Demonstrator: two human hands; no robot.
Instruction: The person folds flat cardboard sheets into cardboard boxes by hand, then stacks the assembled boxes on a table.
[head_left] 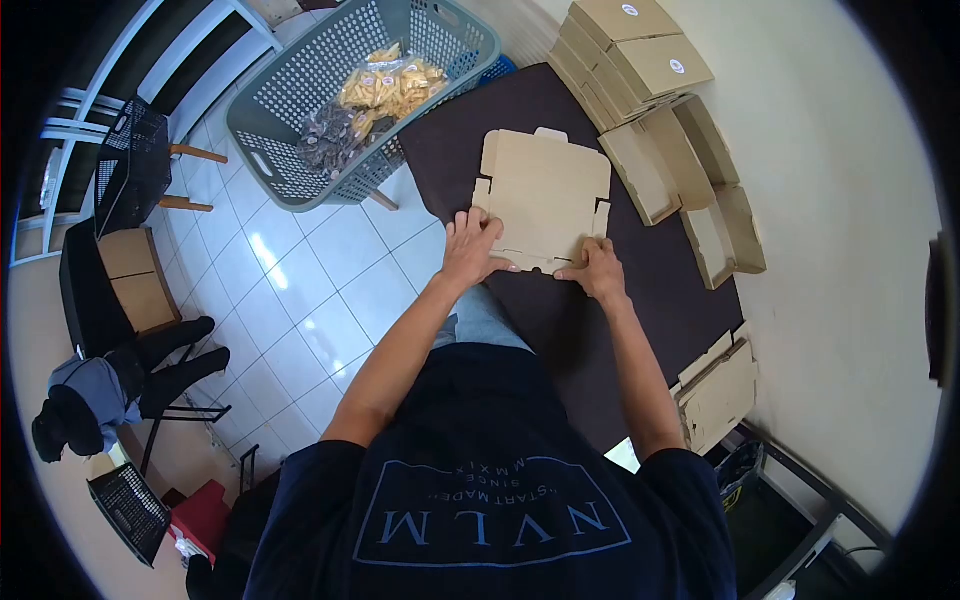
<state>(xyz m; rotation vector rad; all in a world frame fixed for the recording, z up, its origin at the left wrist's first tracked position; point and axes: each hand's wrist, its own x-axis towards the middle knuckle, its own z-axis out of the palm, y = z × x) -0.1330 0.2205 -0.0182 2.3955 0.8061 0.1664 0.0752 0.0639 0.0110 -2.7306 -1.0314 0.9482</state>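
A flat, die-cut cardboard box blank (pixel 545 190) lies on the dark brown table (pixel 660 330), its tabs and slots along the edges. My left hand (pixel 474 250) grips its near left corner, fingers on top and thumb along the near edge. At the near right corner my right hand (pixel 597 270) holds the cardboard between curled fingers and thumb. Between my two thumbs, the near edge shows a small dark notch. Two open, empty cardboard trays (pixel 655 170) (pixel 722 235) stand right of the blank, near the wall.
Stacked closed boxes (pixel 655 55) stand at the table's far right. A large grey-green basket (pixel 265 130) with packaged snacks is beyond the table's left side. More flat cardboard (pixel 720 395) leans at the near right. Another person (pixel 95 395) is at far left.
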